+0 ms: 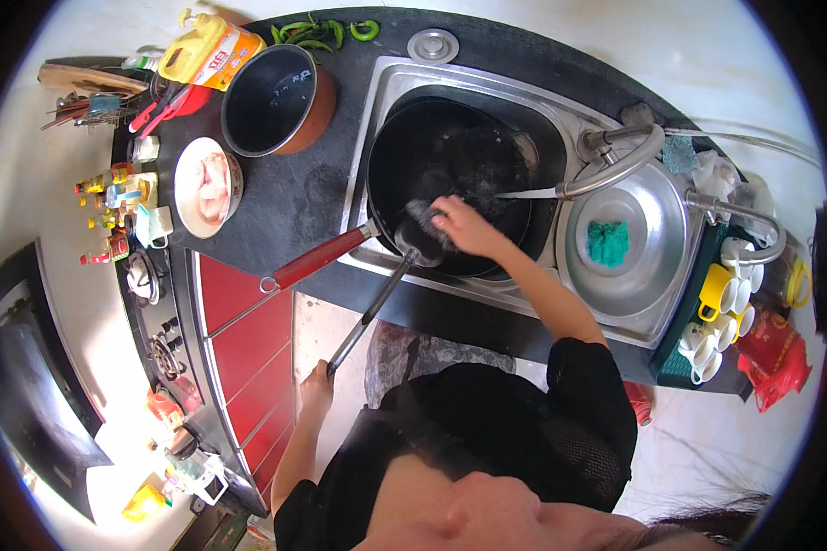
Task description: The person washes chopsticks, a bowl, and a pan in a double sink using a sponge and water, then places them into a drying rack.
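Observation:
My left hand [316, 387] is closed around the end of a long-handled wok spatula [369, 314]. The spatula's head reaches over the near left side of a black wok [397, 151] that sits in the left sink basin. At that head, my right hand [466, 228] presses a grey wire scrubber [424, 217], its fingers curled over it. Water runs from the faucet [606, 180] into the wok, where the surface looks wet and bubbly. The wok's red handle [320, 259] sticks out over the counter edge toward the left.
A green scouring pad [608, 243] lies in the round right basin [648, 285]. Cups [719, 292] stand in a rack at right. On the left counter are a brown pot [314, 115], a bowl of pale meat [186, 188], an oil jug [202, 50] and green peppers [317, 35].

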Available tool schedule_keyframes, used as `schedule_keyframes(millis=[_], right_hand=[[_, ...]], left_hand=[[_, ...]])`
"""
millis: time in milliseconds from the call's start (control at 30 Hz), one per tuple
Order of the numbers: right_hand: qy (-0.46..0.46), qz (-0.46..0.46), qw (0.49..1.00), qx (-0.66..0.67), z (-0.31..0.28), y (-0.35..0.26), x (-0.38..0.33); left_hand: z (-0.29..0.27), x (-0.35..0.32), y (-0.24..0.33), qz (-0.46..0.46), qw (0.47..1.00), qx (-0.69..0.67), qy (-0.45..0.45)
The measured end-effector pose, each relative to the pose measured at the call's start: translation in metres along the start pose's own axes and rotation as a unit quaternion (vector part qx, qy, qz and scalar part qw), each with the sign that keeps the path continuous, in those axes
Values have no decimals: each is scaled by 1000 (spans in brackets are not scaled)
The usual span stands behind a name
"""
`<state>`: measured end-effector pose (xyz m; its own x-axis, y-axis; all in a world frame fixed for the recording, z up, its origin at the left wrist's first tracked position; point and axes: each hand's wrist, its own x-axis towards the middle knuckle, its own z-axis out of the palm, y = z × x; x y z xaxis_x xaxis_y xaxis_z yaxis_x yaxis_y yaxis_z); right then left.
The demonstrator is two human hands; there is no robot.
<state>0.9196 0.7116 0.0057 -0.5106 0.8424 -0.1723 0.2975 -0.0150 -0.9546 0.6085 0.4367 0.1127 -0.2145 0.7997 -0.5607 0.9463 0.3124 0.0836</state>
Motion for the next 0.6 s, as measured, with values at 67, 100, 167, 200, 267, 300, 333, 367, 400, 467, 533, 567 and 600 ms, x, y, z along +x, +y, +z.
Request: schedule_keyframes(millis=[67, 100, 167, 200, 267, 300, 333, 367, 400, 467, 533, 567, 600], right_hand=[[-11, -12, 1000, -14, 25, -24, -7], [-20, 16, 1000, -16, 33, -30, -8], [30, -24, 991, -130, 41, 13, 0], [22, 52, 986, -158, 46, 44, -3], [35, 137, 958, -250, 35, 96, 0], [45, 152, 939, -304, 28, 104, 3], [68, 133, 923, -355, 15, 114, 8], [89, 110, 905, -402, 0, 110, 17], [132, 126, 884, -431, -15, 105, 26], [192, 169, 837, -484, -20, 118, 31], [163, 95, 833, -521, 24, 151, 10], [97, 66, 837, -534, 33, 148, 5], [71, 97, 847, -517, 21, 138, 7]], left_hand=[[4, 0, 1, -18, 999, 6, -30], [4, -1, 1, -28, 999, 10, -42], [5, 1, -4, -17, 999, 21, -47], [3, -1, -8, -11, 998, 30, -53], [1, 8, -2, -5, 999, 9, -47], [1, 7, 1, -8, 999, -2, -49], [0, 7, 4, 0, 1000, -20, -21], [-7, 6, 12, -11, 998, -59, -29], [-17, 7, 24, -20, 994, -100, -33], [-48, 14, 46, -25, 987, -154, -33], [-80, 23, 67, -21, 982, -187, -19], [-89, 28, 64, -38, 975, -218, -22], [-104, 34, 70, -43, 970, -239, -8]])
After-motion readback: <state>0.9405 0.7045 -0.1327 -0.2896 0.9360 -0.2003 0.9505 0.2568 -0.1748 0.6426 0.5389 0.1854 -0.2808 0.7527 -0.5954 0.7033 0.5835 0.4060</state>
